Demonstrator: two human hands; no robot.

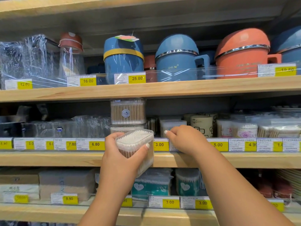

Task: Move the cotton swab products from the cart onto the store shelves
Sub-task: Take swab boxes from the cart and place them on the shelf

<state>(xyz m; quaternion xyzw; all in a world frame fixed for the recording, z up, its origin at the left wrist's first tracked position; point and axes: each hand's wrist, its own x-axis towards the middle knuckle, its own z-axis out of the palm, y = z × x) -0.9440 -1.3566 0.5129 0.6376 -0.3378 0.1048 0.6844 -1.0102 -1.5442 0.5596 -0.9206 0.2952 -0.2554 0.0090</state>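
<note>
My left hand (120,159) grips a clear rectangular box of wooden-stick cotton swabs (136,144), held tilted in front of the middle shelf's edge (65,158). Behind it on that shelf stand two stacked boxes of the same swabs (127,111). My right hand (185,139) reaches over the price-tag rail with fingers curled, its fingertips at a white swab box (171,126); whether it pinches anything is hidden. The cart is out of view.
Round swab tubs (202,123) and bagged swabs (247,129) fill the middle shelf's right side, clear containers (65,126) its left. Blue and orange lidded mugs (177,57) line the upper shelf. Teal swab packs (151,185) and tissue packs (65,183) sit below.
</note>
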